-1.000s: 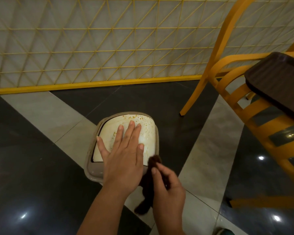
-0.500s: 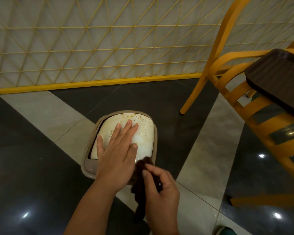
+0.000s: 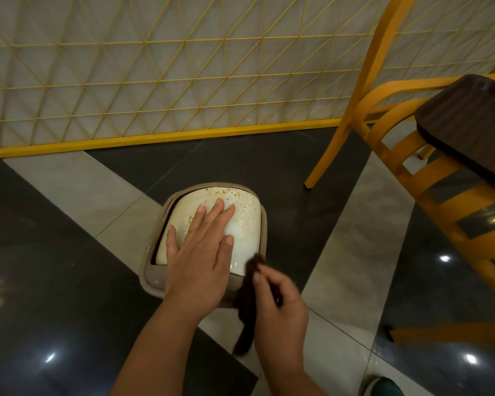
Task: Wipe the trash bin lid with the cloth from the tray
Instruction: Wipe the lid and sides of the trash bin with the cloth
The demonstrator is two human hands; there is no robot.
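A small trash bin stands on the floor; its white swing lid [image 3: 246,224], speckled with orange stains along the far edge, sits in a beige rim [image 3: 152,278]. My left hand [image 3: 203,250] lies flat on the lid with straight fingers. My right hand [image 3: 277,307] pinches a dark brown cloth [image 3: 247,304] at the lid's near right corner; the cloth hangs down beside the bin.
A yellow chair [image 3: 412,155] stands to the right with a dark brown tray [image 3: 469,121] on its seat. A yellow lattice partition [image 3: 155,81] runs along the back. The floor is glossy black and grey tile. A shoe tip [image 3: 383,387] shows at the bottom right.
My right hand with the cloth has shifted slightly right along the lid's near corner. My left hand stays pressed on the lid.
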